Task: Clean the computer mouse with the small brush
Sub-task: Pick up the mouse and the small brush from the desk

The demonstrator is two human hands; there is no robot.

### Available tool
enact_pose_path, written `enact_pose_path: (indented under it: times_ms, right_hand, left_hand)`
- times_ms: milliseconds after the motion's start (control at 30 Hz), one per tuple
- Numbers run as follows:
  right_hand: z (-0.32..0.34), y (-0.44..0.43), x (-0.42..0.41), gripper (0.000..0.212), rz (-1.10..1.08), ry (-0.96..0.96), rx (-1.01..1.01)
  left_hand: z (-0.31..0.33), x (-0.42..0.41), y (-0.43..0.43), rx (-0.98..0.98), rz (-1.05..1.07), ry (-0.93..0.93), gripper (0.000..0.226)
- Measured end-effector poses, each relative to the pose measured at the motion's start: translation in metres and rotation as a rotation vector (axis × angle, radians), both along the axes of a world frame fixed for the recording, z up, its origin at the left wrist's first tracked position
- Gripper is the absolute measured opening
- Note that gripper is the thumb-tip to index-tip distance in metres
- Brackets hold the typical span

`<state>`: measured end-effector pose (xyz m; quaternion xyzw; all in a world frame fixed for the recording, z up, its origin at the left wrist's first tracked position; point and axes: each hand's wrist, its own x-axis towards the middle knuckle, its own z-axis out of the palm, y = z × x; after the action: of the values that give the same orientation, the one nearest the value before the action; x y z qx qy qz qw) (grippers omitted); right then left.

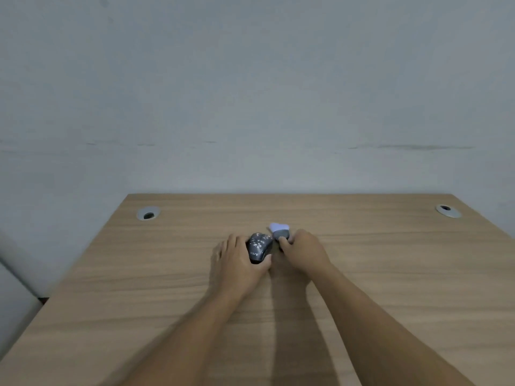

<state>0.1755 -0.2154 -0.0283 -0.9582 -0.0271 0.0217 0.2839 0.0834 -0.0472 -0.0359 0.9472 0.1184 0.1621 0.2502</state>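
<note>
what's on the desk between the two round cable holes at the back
Nothing: in the head view, only bare wood runs between the left cable hole and the right cable hole; mouse and brush sit nearer the person.

Desk [362, 274] abuts wall [250, 93] at 12 o'clock. Computer mouse [259, 246] on desk, centre. Small brush [280, 231] just beside mouse at 2 o'clock. Cable grommets at 10 o'clock [148, 213] and 2 o'clock [447, 211], well apart.
</note>
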Motion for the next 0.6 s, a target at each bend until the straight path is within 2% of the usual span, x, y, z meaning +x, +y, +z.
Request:
enact_pose_path:
  times_ms: [200, 400, 600]
  right_hand:
    - [0.000, 0.002, -0.007, 0.057, 0.006, -0.092, 0.018]
    - [-0.013, 0.007, -0.022, 0.032, -0.073, -0.184, 0.064]
    - [-0.025, -0.002, -0.019, 0.028, -0.029, -0.226, 0.196]
  left_hand:
    - [0.002, 0.007, 0.019, 0.032, -0.063, 0.009, 0.060]
    - [0.001, 0.008, 0.046, -0.010, -0.174, -0.011, 0.055]
    - [0.002, 0.006, 0.056, -0.080, -0.232, -0.024, 0.053]
